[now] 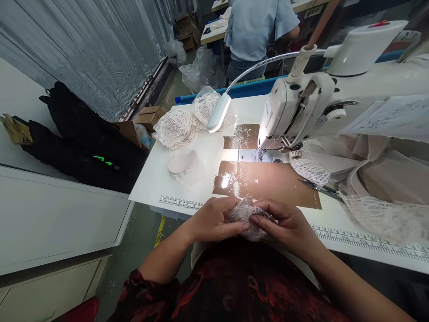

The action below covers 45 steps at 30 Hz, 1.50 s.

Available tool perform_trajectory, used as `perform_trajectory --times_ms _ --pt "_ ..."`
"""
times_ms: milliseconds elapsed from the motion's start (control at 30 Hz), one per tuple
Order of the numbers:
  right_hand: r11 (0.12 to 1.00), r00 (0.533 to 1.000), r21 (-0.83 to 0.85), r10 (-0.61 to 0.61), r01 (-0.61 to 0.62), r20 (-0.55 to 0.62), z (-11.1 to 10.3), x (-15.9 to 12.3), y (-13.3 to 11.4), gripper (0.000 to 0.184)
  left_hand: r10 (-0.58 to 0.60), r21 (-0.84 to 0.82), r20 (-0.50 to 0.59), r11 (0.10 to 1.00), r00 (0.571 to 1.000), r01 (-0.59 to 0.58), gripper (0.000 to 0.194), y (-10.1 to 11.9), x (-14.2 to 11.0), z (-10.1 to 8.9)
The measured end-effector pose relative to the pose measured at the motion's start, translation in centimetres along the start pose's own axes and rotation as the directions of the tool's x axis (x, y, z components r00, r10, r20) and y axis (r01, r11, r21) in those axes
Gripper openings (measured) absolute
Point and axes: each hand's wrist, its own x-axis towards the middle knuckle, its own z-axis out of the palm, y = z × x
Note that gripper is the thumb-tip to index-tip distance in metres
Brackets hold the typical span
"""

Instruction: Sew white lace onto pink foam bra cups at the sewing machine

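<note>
Both my hands hold one small white lace piece (247,213) at the front edge of the white sewing table (157,179). My left hand (214,220) curls around its left side, thumb pressed on the lace. My right hand (284,223) pinches its right side with closed fingers. The sewing machine (311,107) stands just beyond, its needle area (263,154) lit by a gooseneck lamp (218,112). Brown tape patches (264,181) lie on the table between my hands and the needle.
A stack of lace cups (177,127) sits at the table's far left, with a padded cup (182,165) nearer. More lace (310,170) and beige fabric (385,179) lie to the right, beside scissors (318,188). A black bag (80,138) rests on the left cabinet. A person in a light blue shirt (254,27) works behind.
</note>
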Motion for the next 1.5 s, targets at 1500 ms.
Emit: perform_trajectory --times_ms 1500 --pt "0.749 0.956 0.6 0.278 -0.28 0.098 -2.2 1.4 2.0 0.03 -0.107 -0.707 0.06 0.697 0.992 0.118 0.031 -0.8 5.2 3.2"
